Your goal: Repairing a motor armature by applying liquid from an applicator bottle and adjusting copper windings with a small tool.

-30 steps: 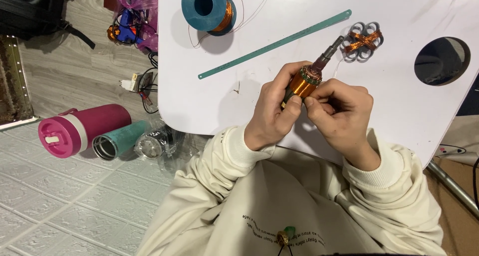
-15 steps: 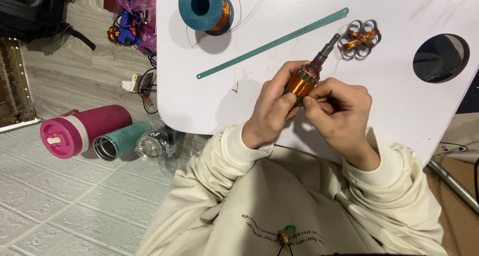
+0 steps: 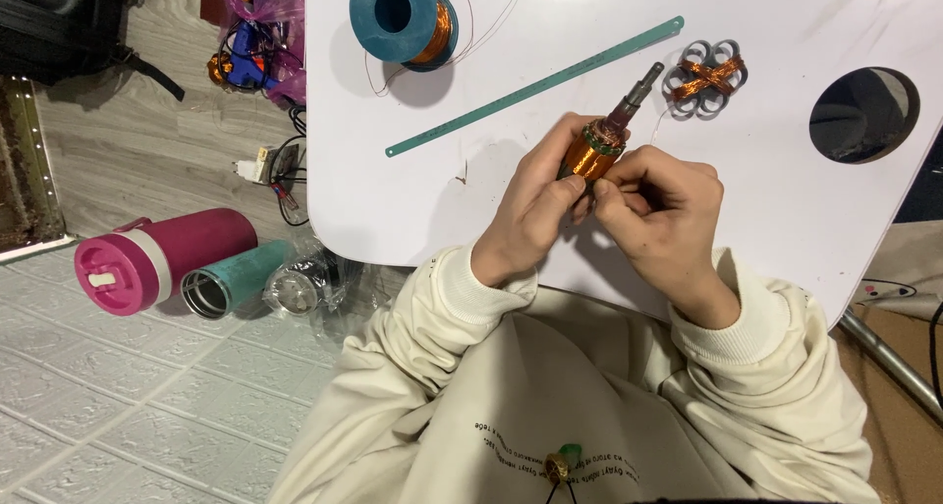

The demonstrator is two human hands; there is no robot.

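Note:
My left hand (image 3: 535, 209) grips a small motor rotor (image 3: 597, 148) wound with copper wire, its grey metal shaft pointing up and to the right. My right hand (image 3: 660, 207) pinches at the rotor's lower end, fingers closed against the windings. Both hands hover over the near edge of a white table (image 3: 432, 199). A thin copper wire runs from the rotor toward a teal spool (image 3: 403, 15) of copper wire at the table's far left.
A long green strip (image 3: 535, 84) lies diagonally across the table. A grey stator piece with copper winding (image 3: 704, 74) sits beside a round hole (image 3: 863, 114) in the tabletop. On the floor at left lie a pink bottle (image 3: 162, 259) and a teal flask (image 3: 236, 279).
Both hands stay on the rotor with only slight finger shifts. The view has drifted a little; nothing was picked up or put down.

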